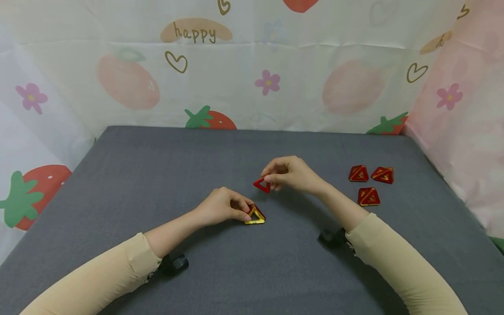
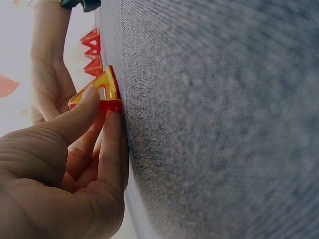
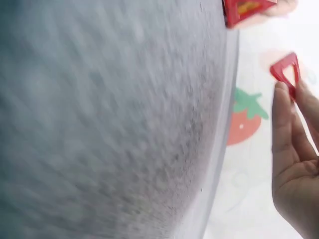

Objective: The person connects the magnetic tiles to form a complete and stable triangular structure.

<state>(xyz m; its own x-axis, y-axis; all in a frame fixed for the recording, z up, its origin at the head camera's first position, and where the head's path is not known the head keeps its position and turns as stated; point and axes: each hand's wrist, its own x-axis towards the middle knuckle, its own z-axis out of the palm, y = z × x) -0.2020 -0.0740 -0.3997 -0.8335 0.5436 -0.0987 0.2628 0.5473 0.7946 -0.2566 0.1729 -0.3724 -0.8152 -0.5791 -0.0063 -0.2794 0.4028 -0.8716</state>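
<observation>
My left hand (image 1: 223,205) pinches a small pyramid-like piece (image 1: 255,222) of triangular tiles between thumb and fingers, down at the grey tabletop. A yellow triangular frame forms its near face, and red edges show behind and below it in the left wrist view. Just beyond and to the right, my right hand (image 1: 292,175) holds a single red triangular tile (image 3: 282,63) by one side, thumb against fingers. That tile is an open frame, raised above the table and apart from the left hand's piece.
Three red pyramids with yellowish parts, one at back left (image 1: 358,173), one at back right (image 1: 383,175) and one in front (image 1: 369,197), sit at the table's right. A patterned cloth (image 1: 299,87) hangs behind the grey tabletop (image 1: 157,166). Black wrist cameras (image 1: 332,238) hang under the cuffs.
</observation>
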